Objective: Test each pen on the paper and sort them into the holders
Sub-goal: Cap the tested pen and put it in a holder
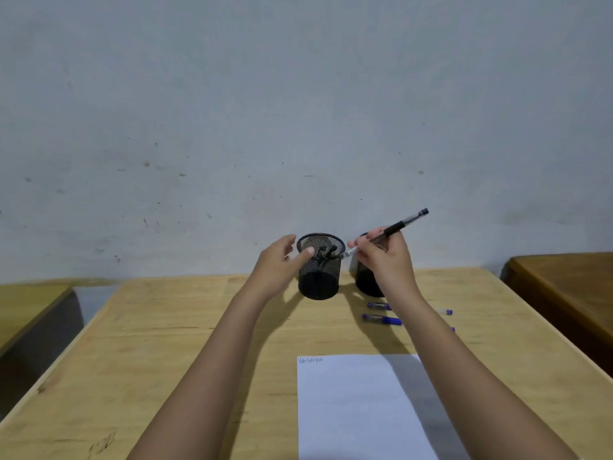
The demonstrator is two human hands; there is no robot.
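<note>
Two black mesh holders stand at the far edge of the desk. The left holder has black pens inside. The right holder is mostly hidden behind my right hand. That hand grips a black pen, its tip pointing at the left holder's rim. My left hand hovers beside the left holder, fingers apart, thumb at the rim. Two blue pens lie on the desk under my right forearm. The white paper lies near me, with a few small scribbles at its top left.
The wooden desk ends at a grey wall just behind the holders. Another desk stands to the left across a gap, and a darker one to the right.
</note>
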